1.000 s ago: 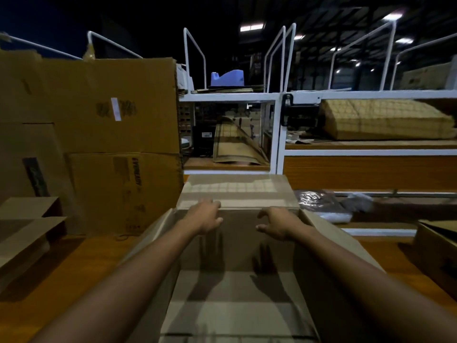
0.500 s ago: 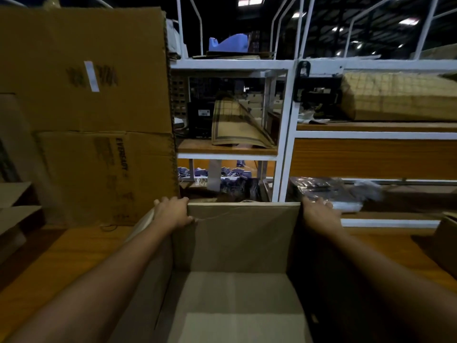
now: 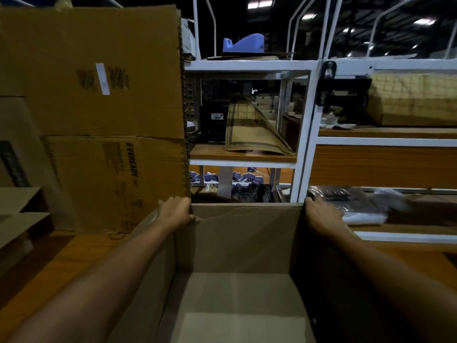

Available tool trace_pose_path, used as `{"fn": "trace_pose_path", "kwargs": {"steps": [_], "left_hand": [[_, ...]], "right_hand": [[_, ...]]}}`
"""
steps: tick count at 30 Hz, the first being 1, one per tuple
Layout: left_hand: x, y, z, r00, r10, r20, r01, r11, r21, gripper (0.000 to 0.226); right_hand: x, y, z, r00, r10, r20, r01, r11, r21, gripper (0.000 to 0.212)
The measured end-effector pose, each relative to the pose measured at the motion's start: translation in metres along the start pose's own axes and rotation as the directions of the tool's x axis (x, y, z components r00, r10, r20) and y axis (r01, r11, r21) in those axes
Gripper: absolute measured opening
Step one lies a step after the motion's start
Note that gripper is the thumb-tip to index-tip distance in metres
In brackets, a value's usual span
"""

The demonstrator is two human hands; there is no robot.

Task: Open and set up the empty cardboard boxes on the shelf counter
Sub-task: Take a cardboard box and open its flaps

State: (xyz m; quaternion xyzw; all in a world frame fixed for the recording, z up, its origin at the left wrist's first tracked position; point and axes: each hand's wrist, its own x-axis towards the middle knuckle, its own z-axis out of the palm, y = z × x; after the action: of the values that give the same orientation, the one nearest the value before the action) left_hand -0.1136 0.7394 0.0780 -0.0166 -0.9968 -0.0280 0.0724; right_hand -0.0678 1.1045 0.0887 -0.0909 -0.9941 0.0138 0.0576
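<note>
One open cardboard box is recorded. Two hands are counted: left hand, right hand. On the shelves, one blue object, one folded mat and one woven bundle are noted.

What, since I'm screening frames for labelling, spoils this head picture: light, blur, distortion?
Head view: dim overall, ceiling lights blown out; right inner wall of the open box lost in shadow; plastic bags beside the right hand smeared by blur; wide-angle bends the white shelf posts.

Left hand and right hand around far top corners of open-topped cardboard box.
</note>
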Motion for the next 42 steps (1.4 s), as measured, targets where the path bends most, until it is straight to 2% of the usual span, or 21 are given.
{"fn": "trace_pose_path", "kwargs": {"steps": [4,7,10,14,19,23,26,29,31,33,34,36,37,38,39,40,42], "left_hand": [[0.058,-0.012,0.008,0.999,0.013,0.032,-0.013,1.0,-0.008,0.044],[0.086,-0.016,0.014,0.999,0.012,0.035,-0.013,0.999,0.047,0.046],[0.093,-0.017,0.017,1.0,0.013,0.019,-0.015,0.995,0.1,0.047],[0.077,-0.016,0.007,1.0,-0.017,0.016,0.016,0.997,0.072,0.05],[0.014,0.002,-0.024,0.999,0.035,0.038,-0.035,0.999,0.009,0.065],[-0.077,0.03,-0.041,0.988,0.076,0.131,-0.073,0.997,-0.029,0.074],[-0.16,0.055,-0.058,0.982,0.133,0.133,-0.122,0.989,-0.085,0.072],[-0.242,0.083,-0.076,0.96,0.229,0.16,-0.189,0.954,-0.23,0.067],[-0.291,0.099,-0.086,0.936,0.287,0.206,-0.205,0.916,-0.345,0.062],[-0.331,0.111,-0.095,0.913,0.358,0.196,-0.25,0.87,-0.425,0.059],[-0.348,0.116,-0.1,0.897,0.396,0.198,-0.277,0.851,-0.446,0.06],[-0.374,0.123,-0.101,0.841,0.436,0.321,-0.253,0.84,-0.479,0.065],[-0.385,0.126,-0.099,0.805,0.433,0.405,-0.228,0.856,-0.463,0.067],[-0.392,0.128,-0.092,0.78,0.423,0.461,-0.231,0.88,-0.416,0.066],[-0.396,0.13,-0.086,0.781,0.412,0.47,-0.26,0.898,-0.356,0.063],[-0.397,0.13,-0.079,0.807,0.403,0.432,-0.292,0.908,-0.301,0.06],[-0.39,0.127,-0.071,0.868,0.395,0.3,-0.352,0.917,-0.188,0.056]], "right_hand": [[0.05,-0.017,0.011,1.0,0.017,0.003,-0.017,1.0,0.025,0.045],[0.072,-0.025,0.018,0.999,0.034,-0.017,-0.032,0.995,0.094,0.043],[0.081,-0.03,0.012,1.0,0.027,-0.01,-0.025,0.986,0.166,0.042],[0.069,-0.031,0.002,0.998,-0.05,0.032,0.046,0.992,0.113,0.058],[0.01,-0.016,-0.017,0.975,-0.22,0.04,0.222,0.974,-0.037,0.063],[-0.066,-0.001,-0.039,0.948,-0.318,0.0,0.317,0.945,-0.077,0.061],[-0.13,0.008,-0.054,0.933,-0.36,0.001,0.36,0.932,0.046,0.053],[-0.193,0.014,-0.064,0.912,-0.409,0.034,0.389,0.888,0.245,0.049],[-0.238,0.018,-0.074,0.881,-0.469,0.056,0.416,0.827,0.377,0.046],[-0.28,0.024,-0.089,0.822,-0.545,0.162,0.416,0.772,0.481,0.049],[-0.299,0.026,-0.096,0.762,-0.587,0.273,0.398,0.757,0.518,0.05],[-0.327,0.032,-0.1,0.59,-0.623,0.513,0.33,0.766,0.551,0.054],[-0.336,0.034,-0.098,0.529,-0.603,0.597,0.313,0.793,0.523,0.053],[-0.343,0.035,-0.094,0.51,-0.573,0.641,0.333,0.819,0.467,0.05],[-0.349,0.035,-0.087,0.532,-0.557,0.638,0.378,0.83,0.409,0.046],[-0.354,0.032,-0.081,0.586,-0.552,0.593,0.427,0.832,0.353,0.042],[-0.359,0.025,-0.071,0.697,-0.575,0.428,0.515,0.817,0.259,0.038]]}}
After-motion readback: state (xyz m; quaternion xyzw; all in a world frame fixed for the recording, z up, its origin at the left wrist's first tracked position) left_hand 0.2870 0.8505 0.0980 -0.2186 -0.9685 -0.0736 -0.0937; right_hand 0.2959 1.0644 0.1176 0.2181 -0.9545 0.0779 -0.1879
